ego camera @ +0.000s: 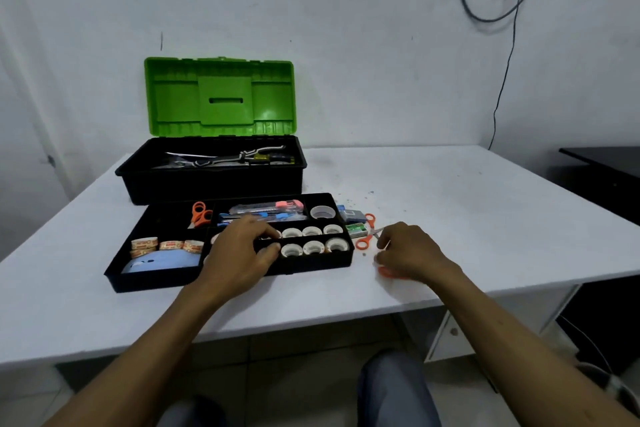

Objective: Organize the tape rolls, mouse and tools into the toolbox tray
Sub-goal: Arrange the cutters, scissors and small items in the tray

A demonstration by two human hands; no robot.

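The orange scissors (370, 236) are lying on the white table (485, 218) just off the right edge of the black toolbox tray (311, 267), a little right of frame centre. Their long axis is running roughly left to right, with the two handle loops sitting toward the tray and the thin metal blades pointing toward the right hand (410, 251), which is hovering just beside them and is clearly the nearer one. Its fingers are curling downward with the tips close to the blades; whether they are pinching the metal is too blurred to tell, and an orange smear (388, 273) is showing under its palm. The left hand (242, 246) is resting over the white tape rolls (313, 248) inside the tray, fingers bent, grip unclear. The scissors are looking small and light, with plastic handles; the pickup is probably calling for only a short leftward carry into the tray
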